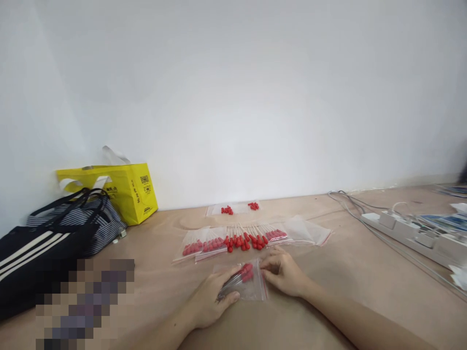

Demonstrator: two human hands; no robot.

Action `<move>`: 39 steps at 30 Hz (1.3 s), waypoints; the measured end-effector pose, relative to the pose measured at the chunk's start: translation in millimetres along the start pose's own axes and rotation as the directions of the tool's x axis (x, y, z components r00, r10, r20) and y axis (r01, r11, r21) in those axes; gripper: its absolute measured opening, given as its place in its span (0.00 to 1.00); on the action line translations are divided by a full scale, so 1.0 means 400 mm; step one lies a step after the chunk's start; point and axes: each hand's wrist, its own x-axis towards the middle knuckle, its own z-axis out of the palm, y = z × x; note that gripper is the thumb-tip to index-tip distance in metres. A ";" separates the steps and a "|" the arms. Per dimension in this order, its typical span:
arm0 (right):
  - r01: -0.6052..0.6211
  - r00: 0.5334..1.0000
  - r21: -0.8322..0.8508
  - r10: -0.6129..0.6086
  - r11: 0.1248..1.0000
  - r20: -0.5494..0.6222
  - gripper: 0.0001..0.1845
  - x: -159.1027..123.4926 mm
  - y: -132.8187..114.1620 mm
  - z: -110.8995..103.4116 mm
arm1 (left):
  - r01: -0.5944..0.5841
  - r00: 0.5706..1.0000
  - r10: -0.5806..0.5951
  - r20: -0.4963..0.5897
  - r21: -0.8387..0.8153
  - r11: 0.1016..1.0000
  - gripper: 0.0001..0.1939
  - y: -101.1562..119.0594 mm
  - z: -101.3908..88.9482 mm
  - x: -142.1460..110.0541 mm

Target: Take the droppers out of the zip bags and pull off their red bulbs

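A small clear zip bag [258, 290] lies on the table in front of me, with several red-tipped sticks [247, 272] in it. My left hand [209, 299] grips the bag's left end, the thumb and fingers on either side of the sticks' pale ends. At the bag's right end, by the red zip line, my right hand [282, 272] pinches the edge between thumb and fingers. Just beyond, a fan of loose red-tipped sticks [242, 240] lies between filled zip bags [193, 247] on the left and flat zip bags [302, 231] on the right.
Near the wall lies another bag with red-tipped sticks [226, 210]. A yellow shopping bag [140, 194], a striped bag [113, 218] and a black bag [47, 257] stand at the left. At the right are a white power strip [408, 238] and grey cables [350, 209]. A patch at lower left is pixelated.
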 end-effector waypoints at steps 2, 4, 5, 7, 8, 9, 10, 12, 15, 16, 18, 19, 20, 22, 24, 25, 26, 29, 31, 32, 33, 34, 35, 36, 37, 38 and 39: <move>0.004 0.999 -0.004 -0.004 1.000 0.040 0.06 -0.008 -0.013 0.008 | 0.006 1.000 -0.006 0.011 0.010 1.000 0.25 0.001 -0.001 0.001; -0.025 0.998 -0.012 0.025 1.000 0.053 0.06 -0.006 -0.022 0.015 | 0.005 1.000 -0.005 0.021 0.014 1.000 0.26 0.001 -0.002 0.001; -0.044 0.998 -0.014 0.044 0.999 0.054 0.05 -0.003 -0.026 0.018 | 0.002 1.000 -0.002 0.020 0.014 1.000 0.25 0.001 -0.002 0.002; -0.069 0.995 -0.020 0.070 0.997 0.065 0.04 0.004 -0.032 0.022 | -0.009 1.000 0.009 0.014 0.012 1.000 0.25 0.000 -0.002 0.002; -0.073 0.995 -0.027 0.075 0.997 0.073 0.05 0.007 -0.034 0.024 | -0.018 1.000 0.017 0.009 0.010 1.000 0.24 0.000 -0.002 0.002; -0.072 0.994 -0.033 0.075 0.997 0.080 0.05 0.009 -0.036 0.026 | -0.024 1.000 0.024 0.006 0.009 1.000 0.24 -0.001 -0.002 0.002; -0.069 0.994 -0.035 0.072 0.997 0.087 0.05 0.011 -0.038 0.027 | -0.027 1.000 0.027 0.005 0.008 1.000 0.24 -0.001 -0.001 0.002; -0.053 0.995 -0.011 0.053 0.999 0.089 0.06 0.012 -0.039 0.028 | -0.021 1.000 0.021 0.006 0.011 1.000 0.23 -0.002 -0.001 0.002; -0.013 0.997 0.064 0.008 0.998 0.073 0.10 0.012 -0.039 0.028 | -0.016 1.000 0.016 -0.006 0.011 1.000 0.23 -0.003 0.001 0.001; -0.004 0.997 0.082 -0.002 0.997 0.075 0.11 0.011 -0.040 0.027 | -0.024 1.000 0.024 -0.012 0.010 1.000 0.23 -0.004 0.001 0.001; 0.000 0.994 0.091 -0.010 0.996 0.110 0.11 0.010 -0.043 0.024 | -0.038 0.999 0.038 -0.016 0.008 0.999 0.24 -0.006 0.002 0.002; -0.001 0.990 0.081 -0.010 0.997 0.138 0.11 0.010 -0.045 0.022 | -0.039 0.999 0.039 -0.015 0.009 0.999 0.24 -0.007 0.002 0.002; -0.001 0.986 0.066 -0.010 0.998 0.165 0.10 0.011 -0.047 0.020 | -0.036 0.999 0.036 -0.012 0.010 0.999 0.24 -0.008 0.003 0.002; 0.009 0.981 0.032 -0.015 0.999 0.192 0.12 0.013 -0.050 0.018 | -0.025 1.000 0.025 -0.009 0.008 1.000 0.24 -0.012 0.004 0.002; 0.018 0.983 0.007 -0.019 1.000 0.185 0.16 0.016 -0.050 0.018 | -0.020 1.000 0.020 -0.008 0.004 1.000 0.25 -0.016 0.007 0.001; 0.021 0.983 0.000 -0.020 1.000 0.181 0.18 0.018 -0.049 0.018 | -0.019 1.000 0.019 -0.008 0.003 1.000 0.25 -0.017 0.008 0.000; 0.021 0.983 -0.004 -0.020 1.000 0.181 0.18 0.019 -0.048 0.019 | -0.016 1.000 0.016 -0.009 0.004 1.000 0.25 -0.018 0.010 -0.001; 0.001 0.980 0.004 -0.002 1.000 0.200 0.17 0.020 -0.045 0.022 | -0.001 1.000 0.001 -0.021 0.005 1.000 0.26 -0.018 0.011 -0.002; -0.017 0.979 0.016 0.014 1.000 0.206 0.17 0.020 -0.045 0.023 | 0.002 1.000 -0.002 -0.027 0.002 1.000 0.26 -0.016 0.010 -0.002; -0.021 0.978 0.017 0.016 1.000 0.207 0.18 0.020 -0.045 0.023 | 0.002 1.000 -0.002 -0.026 0.000 1.000 0.26 -0.014 0.009 -0.002; -0.017 0.978 0.014 0.013 1.000 0.208 0.19 0.020 -0.045 0.023 | 0.002 1.000 -0.002 -0.027 -0.004 1.000 0.26 -0.012 0.008 -0.002; -0.005 0.978 0.004 0.004 1.000 0.210 0.20 0.020 -0.046 0.022 | 0.004 1.000 -0.004 -0.028 -0.008 1.000 0.26 -0.011 0.007 -0.001; 0.012 0.976 -0.011 -0.009 1.000 0.217 0.21 0.021 -0.046 0.020 | 0.008 1.000 -0.008 -0.027 -0.014 1.000 0.26 -0.011 0.007 -0.001; 0.032 0.973 -0.030 -0.024 0.999 0.228 0.20 0.022 -0.045 0.018 | 0.012 1.000 -0.012 -0.022 -0.019 1.000 0.26 -0.011 0.007 -0.001; 0.054 0.970 -0.052 -0.040 0.997 0.242 0.19 0.024 -0.045 0.015 | 0.013 1.000 -0.014 -0.014 -0.024 1.000 0.26 -0.011 0.007 0.000; 0.076 0.966 -0.073 -0.055 0.994 0.252 0.18 0.024 -0.044 0.012 | 0.015 1.000 -0.015 -0.007 -0.026 1.000 0.27 -0.012 0.007 0.000; 0.097 0.962 -0.088 -0.071 0.991 0.262 0.18 0.025 -0.044 0.008 | 0.015 1.000 -0.015 -0.001 -0.027 1.000 0.27 -0.014 0.008 0.001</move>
